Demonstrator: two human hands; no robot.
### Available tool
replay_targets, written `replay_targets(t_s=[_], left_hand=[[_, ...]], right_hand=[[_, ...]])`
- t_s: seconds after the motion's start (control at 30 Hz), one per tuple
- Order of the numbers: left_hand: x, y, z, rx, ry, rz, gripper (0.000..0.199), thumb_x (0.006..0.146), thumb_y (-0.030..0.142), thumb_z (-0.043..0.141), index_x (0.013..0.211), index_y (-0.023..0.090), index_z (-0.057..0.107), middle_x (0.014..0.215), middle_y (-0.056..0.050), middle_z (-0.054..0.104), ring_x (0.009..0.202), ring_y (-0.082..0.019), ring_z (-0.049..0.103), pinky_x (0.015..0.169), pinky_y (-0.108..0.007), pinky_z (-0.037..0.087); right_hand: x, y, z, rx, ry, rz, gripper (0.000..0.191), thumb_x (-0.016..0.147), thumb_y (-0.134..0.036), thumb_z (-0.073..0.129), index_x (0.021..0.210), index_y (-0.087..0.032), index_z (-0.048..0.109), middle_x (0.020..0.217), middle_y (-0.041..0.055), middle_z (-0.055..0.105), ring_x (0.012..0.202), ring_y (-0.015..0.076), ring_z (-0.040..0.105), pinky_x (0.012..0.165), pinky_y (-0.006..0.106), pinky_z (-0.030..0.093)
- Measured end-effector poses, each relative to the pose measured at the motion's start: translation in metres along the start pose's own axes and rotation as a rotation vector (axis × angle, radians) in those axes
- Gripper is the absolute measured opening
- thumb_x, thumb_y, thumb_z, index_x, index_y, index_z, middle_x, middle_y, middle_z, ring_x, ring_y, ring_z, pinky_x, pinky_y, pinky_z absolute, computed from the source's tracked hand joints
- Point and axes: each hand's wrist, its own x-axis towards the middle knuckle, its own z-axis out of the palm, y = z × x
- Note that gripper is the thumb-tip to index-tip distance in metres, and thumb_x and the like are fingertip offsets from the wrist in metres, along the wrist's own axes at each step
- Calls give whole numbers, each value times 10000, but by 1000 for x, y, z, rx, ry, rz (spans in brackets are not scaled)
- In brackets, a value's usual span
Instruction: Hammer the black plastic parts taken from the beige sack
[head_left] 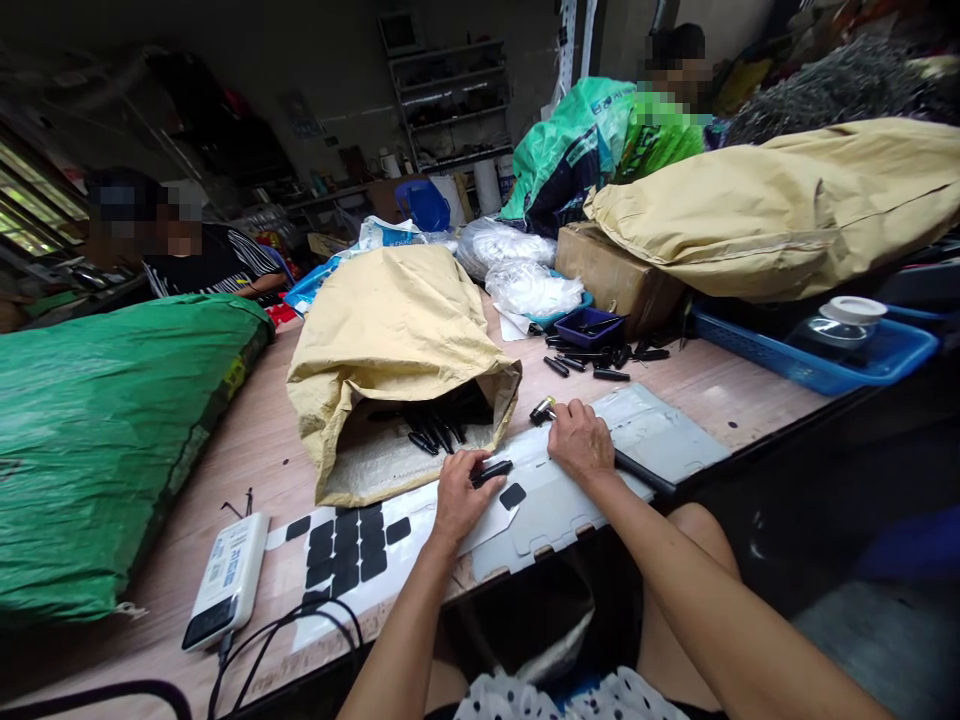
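Note:
My left hand (463,492) grips a short black tube (493,472) between thumb and fingers, low over the table edge. My right hand (580,438) is wrapped round a hammer, whose small head (541,410) points left and whose black handle (643,471) sticks out to the right. Both hands are over a grey-white board (675,440). Beside my left hand lies one black rounded square (513,496); several more squares (346,548) sit in rows on a white sheet to the left. Black tubes (427,430) show inside the open mouth of a tan sack (397,310).
A white power bank (229,575) with black cables and a green sack (112,440) are at left. Behind are loose black tubes (574,360), a purple basket (590,327), a cardboard box (611,270) and a blue tray (817,350). Two people sit farther back.

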Motion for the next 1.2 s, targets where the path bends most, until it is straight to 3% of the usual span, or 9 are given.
replay_targets(t_s=[0.1,0.23,0.4,0.53,0.73,0.93,1.2], left_hand=[[-1,0,1,-18,9,5,158,811,258,776,955,224,719,955,-38,688,963,-244,581,883,-368,465],[2,-2,2,-21,-4,10,121,806,237,775,918,223,731,930,-37,692,941,-240,578,871,-364,452],[3,-5,4,-45,-25,-36,148,780,232,797,907,220,721,929,-25,691,942,-235,572,869,-359,443],[4,-3,5,-42,-32,-62,183,759,218,809,915,217,713,916,-14,677,929,-229,561,857,-351,430],[4,1,5,-56,-13,-72,186,748,194,815,903,223,718,908,-8,670,938,-225,557,866,-344,417],[4,0,5,-51,-27,-76,190,747,187,820,908,215,724,920,-15,674,948,-227,554,864,-340,410],[4,1,6,-1,-12,-85,149,767,224,811,838,213,680,902,-12,654,927,-228,540,839,-341,397]], right_hand=[[1,0,0,-5,18,31,236,987,-286,467,1129,-176,620,1101,128,604,1030,258,522,793,356,348],[2,7,-8,51,-44,6,257,994,-250,462,1163,-182,643,1102,120,625,1034,245,546,800,337,374],[-23,10,-22,422,46,-92,296,1019,-266,420,1206,-214,643,1084,82,651,981,197,603,844,296,456],[-52,-9,-26,626,27,-190,313,1030,-284,403,1173,-199,668,1012,78,673,931,194,635,850,304,501],[-63,-39,-36,626,34,-211,334,1042,-273,387,1206,-183,664,1011,80,664,950,192,636,853,297,501],[-60,-47,-42,451,-44,-189,287,1033,-234,423,1142,-191,685,988,65,668,887,174,637,793,273,478],[-69,-65,-49,393,-71,-243,268,1023,-231,440,1128,-220,687,1023,54,674,909,159,638,791,252,457]])
